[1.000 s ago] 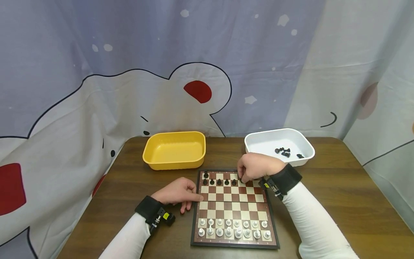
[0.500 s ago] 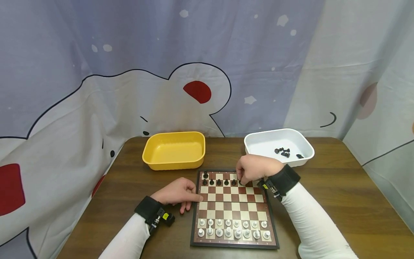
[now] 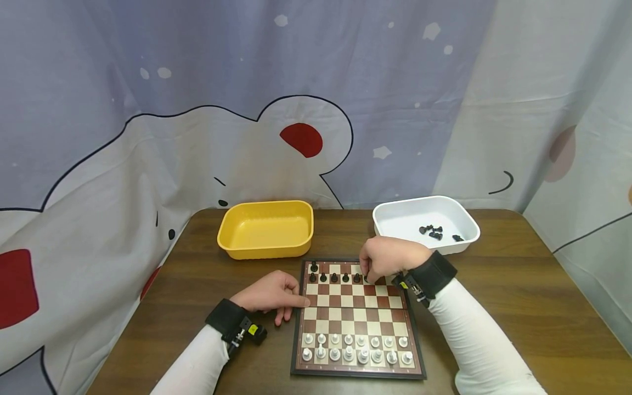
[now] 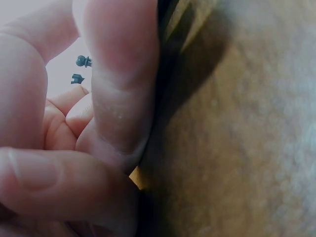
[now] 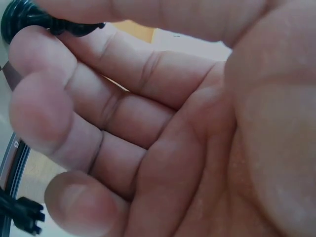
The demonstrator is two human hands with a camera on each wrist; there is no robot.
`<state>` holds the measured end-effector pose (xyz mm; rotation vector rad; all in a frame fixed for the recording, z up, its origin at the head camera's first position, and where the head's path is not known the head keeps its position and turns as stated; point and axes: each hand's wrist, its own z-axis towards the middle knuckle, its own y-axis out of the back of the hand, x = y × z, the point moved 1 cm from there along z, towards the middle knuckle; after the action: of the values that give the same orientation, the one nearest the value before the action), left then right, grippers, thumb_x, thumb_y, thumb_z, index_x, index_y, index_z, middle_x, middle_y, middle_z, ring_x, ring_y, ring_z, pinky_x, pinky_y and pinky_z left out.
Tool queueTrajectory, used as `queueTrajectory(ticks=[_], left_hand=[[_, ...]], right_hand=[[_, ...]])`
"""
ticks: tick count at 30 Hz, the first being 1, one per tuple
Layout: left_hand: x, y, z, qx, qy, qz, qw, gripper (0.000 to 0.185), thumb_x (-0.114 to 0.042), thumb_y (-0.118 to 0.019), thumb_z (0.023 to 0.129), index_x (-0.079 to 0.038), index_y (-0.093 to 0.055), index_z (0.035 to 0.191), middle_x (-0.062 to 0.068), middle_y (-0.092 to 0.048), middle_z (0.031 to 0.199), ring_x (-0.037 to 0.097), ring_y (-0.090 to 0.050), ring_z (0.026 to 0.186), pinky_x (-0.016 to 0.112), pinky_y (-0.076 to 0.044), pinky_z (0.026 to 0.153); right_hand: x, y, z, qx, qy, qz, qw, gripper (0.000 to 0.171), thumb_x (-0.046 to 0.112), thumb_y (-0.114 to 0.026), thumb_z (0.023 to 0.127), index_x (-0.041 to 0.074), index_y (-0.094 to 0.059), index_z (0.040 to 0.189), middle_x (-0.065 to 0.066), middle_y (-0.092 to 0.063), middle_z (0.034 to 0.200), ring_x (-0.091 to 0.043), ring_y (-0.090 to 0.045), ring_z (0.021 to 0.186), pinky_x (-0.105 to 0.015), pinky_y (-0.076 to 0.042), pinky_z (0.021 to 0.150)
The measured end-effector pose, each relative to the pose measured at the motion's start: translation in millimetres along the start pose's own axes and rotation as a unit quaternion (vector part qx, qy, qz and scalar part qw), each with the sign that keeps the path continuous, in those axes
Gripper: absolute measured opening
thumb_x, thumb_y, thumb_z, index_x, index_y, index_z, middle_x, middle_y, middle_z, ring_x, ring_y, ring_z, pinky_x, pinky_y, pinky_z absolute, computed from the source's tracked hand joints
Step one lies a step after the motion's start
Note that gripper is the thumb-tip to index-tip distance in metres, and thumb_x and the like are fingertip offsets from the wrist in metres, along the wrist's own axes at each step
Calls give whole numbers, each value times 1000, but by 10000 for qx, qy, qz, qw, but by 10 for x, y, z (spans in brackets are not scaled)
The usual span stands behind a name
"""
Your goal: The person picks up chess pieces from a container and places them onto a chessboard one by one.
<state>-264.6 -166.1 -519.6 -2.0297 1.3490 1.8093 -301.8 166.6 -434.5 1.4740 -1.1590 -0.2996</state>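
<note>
- The right hand (image 3: 390, 258) hovers over the far right part of the chessboard (image 3: 356, 315), fingers curled, pinching a black chess piece (image 5: 27, 19) between thumb and forefinger; the right wrist view shows the piece's round top at the fingertips.
- That piece sits at the right end of the black row, just above or on its square; I cannot tell which.
- Beside it, six more black pieces (image 3: 334, 277) stand on the board: five in a row and one behind the leftmost.
- Sixteen white pieces (image 3: 355, 348) seem to fill the two near rows, though they are small from the head camera.
- The left hand (image 3: 272, 295) rests on the table (image 3: 518, 307), fingers loosely bent, one fingertip touching the board's left edge; it holds nothing.
- One white tray (image 3: 425, 222) stands behind the right hand, with about four black pieces in it.
- One yellow tray (image 3: 266, 228) stands to its left, well apart.
</note>
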Motion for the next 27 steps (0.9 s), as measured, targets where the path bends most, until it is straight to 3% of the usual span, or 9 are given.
queueTrajectory(ticks=[27], left_hand=[[9, 3, -1, -9, 22, 27, 10000, 48, -52, -85, 98, -10, -71, 79, 11, -74, 65, 18, -68, 47, 25, -30, 39]], right_hand=[[2, -23, 11, -59, 92, -189, 9998, 22, 8, -94, 81, 23, -78, 80, 10, -71, 77, -10, -63, 67, -31, -54, 65]])
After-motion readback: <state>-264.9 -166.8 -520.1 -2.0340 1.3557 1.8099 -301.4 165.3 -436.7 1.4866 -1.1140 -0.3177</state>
